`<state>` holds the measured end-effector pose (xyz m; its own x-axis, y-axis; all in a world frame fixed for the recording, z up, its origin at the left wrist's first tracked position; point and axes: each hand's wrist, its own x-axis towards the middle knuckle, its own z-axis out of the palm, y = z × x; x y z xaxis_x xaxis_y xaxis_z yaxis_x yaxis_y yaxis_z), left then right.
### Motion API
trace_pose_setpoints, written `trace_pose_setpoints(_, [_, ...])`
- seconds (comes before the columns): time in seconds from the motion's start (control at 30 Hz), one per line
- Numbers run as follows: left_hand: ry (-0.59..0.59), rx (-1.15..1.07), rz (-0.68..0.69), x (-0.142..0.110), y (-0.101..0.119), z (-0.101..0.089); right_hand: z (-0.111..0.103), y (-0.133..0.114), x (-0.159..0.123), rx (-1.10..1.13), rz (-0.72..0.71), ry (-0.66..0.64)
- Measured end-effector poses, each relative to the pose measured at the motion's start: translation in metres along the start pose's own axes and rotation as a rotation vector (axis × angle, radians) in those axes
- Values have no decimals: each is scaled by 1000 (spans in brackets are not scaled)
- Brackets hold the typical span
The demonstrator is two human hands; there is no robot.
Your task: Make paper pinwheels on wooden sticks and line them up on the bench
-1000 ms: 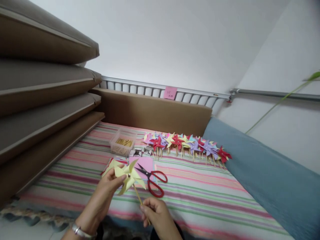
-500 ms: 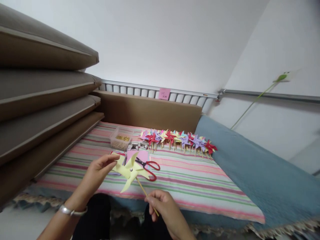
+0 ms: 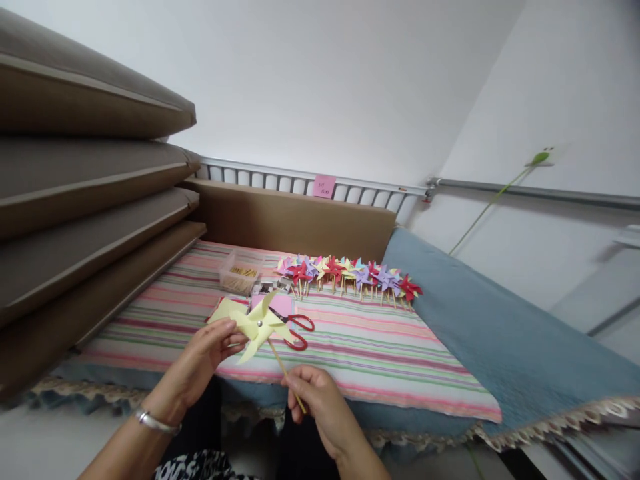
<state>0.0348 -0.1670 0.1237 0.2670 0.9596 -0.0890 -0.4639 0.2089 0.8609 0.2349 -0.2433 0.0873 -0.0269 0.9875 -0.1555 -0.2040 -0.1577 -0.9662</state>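
My right hand (image 3: 313, 397) pinches the wooden stick of a pale yellow pinwheel (image 3: 259, 325) above the cloth's front edge. The pinwheel tilts up and to the left, with a silver pin at its centre. At its left blade is my left hand (image 3: 213, 350), fingers half bent and apart, fingertips touching or very close to the blade. Behind the pinwheel lie red-handled scissors (image 3: 301, 323), their blades partly hidden. Pink paper (image 3: 280, 305) and pale yellow paper (image 3: 226, 309) lie under and beside it.
A striped cloth (image 3: 380, 347) covers the surface. Finished pinwheels (image 3: 350, 273) in several colours stretch along the back. A clear plastic box (image 3: 239, 273) holds small sticks. Stacked cushions (image 3: 95, 160) rise at the left, and a brown board (image 3: 295, 220) stands before the radiator.
My left hand has moved right and down to the pinwheel's left blade. My right hand still grips the stick. The view has shifted slightly.
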Motion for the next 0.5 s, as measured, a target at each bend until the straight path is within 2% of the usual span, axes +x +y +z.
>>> trace_pose_setpoints(0.23, [2, -1, -23, 1, -14, 8, 4, 4, 4, -139, 28, -25])
trace_pose_setpoints(0.5, [-16, -68, -5, -1, -17, 12, 8, 18, 9, -146, 63, -69])
